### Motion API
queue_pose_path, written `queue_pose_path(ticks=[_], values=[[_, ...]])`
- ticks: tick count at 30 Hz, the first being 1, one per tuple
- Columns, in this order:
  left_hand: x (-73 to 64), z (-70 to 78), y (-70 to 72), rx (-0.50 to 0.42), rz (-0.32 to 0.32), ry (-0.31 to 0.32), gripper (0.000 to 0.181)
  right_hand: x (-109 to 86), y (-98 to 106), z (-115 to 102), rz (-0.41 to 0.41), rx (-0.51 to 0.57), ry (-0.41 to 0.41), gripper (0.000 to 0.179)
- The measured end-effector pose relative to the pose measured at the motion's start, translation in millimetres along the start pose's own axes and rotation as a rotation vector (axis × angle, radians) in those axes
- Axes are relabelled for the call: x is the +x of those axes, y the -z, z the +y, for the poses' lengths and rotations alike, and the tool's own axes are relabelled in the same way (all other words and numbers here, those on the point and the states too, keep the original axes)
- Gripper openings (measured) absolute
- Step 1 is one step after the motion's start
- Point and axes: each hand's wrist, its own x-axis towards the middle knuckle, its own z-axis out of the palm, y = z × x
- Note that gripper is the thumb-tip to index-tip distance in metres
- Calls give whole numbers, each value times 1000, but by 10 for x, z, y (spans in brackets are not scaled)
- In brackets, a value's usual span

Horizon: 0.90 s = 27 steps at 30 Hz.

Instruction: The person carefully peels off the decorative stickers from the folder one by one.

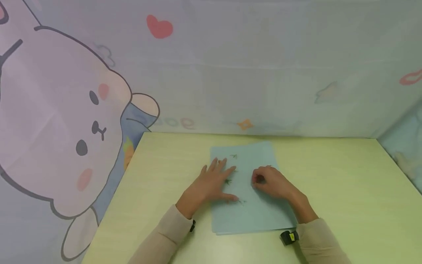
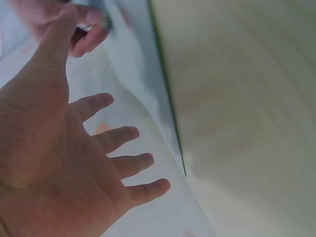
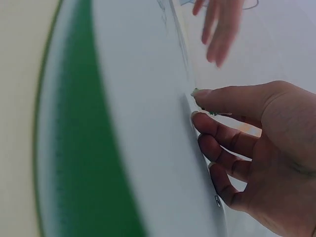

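Note:
Pale blue sheets (image 1: 254,216), at least two, lie stacked on the table, with small green sprig-like marks (image 1: 233,156) down their left half; whether these are real or printed I cannot tell. My left hand (image 1: 211,185) is over the left side of the top sheet, fingers spread and straight, holding nothing. Over the right half, my right hand (image 1: 271,181) has its fingers curled, and thumb and forefinger pinch a small green leafy piece (image 3: 196,94). In the right wrist view a green area (image 3: 94,123) shows under the lifted edge of the white-looking sheet.
The light yellow table (image 1: 329,176) extends on both sides of the sheets. Behind it hangs a pale cloth (image 1: 250,47) printed with a rabbit (image 1: 59,121) and a red heart (image 1: 159,26). A black wrist device (image 1: 289,237) sits at the right cuff.

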Motion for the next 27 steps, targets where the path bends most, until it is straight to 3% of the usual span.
queue_pose_path(ticks=[6, 12, 19, 27], values=[[35, -172, -32, 77, -19, -103, 117, 27, 48, 61, -12, 15, -24, 18], [108, -332, -222, 137, -10, -221, 111, 62, 32, 82, -24, 54, -9, 18], [120, -436, -305, 177, 25, -228, 108, 106, -10, 39, -38, 66, -21, 18], [132, -470, -324, 130, -8, -220, 106, 101, 19, 21, -26, 57, -70, 16]])
